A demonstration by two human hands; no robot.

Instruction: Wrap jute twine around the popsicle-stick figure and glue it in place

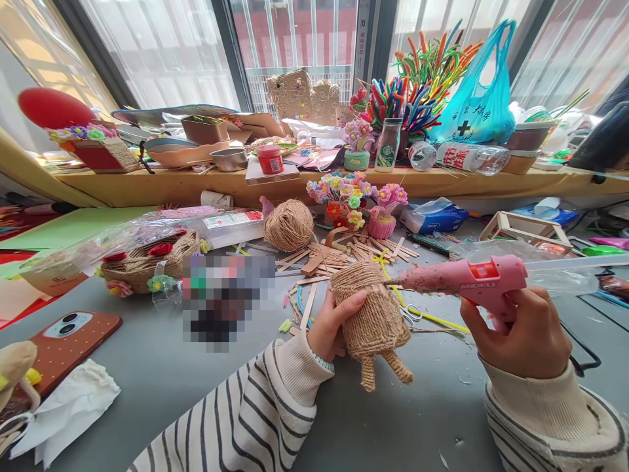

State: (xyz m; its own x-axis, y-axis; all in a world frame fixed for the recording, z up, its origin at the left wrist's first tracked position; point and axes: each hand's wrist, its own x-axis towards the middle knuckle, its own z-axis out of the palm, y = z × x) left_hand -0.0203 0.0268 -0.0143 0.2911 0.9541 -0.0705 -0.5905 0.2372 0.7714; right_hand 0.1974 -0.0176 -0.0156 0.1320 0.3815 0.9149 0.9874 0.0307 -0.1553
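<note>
My left hand (337,321) grips a twine-wrapped craft piece (376,318) from its left side, thumb across the front. Two short twine-covered legs point down from it, and it is held tilted above the grey table. In my right hand (525,337) is a pink glue gun (466,282), fingers wrapped round its handle. Its nozzle reaches left to the upper right part of the twine surface; whether it touches, I cannot tell. A clear glue stick (574,263) sticks out of the gun's back. Behind the piece lies a ball of twine (289,225), with a strand running toward the piece.
Wooden craft sticks (383,248) lie scattered behind my hands, near white-handled scissors (413,314) and a yellow pipe cleaner (437,319). A phone (81,337) and crumpled tissue (73,410) lie at left. Flower pots, a glass bottle (388,145) and a blue bag (479,105) stand further back.
</note>
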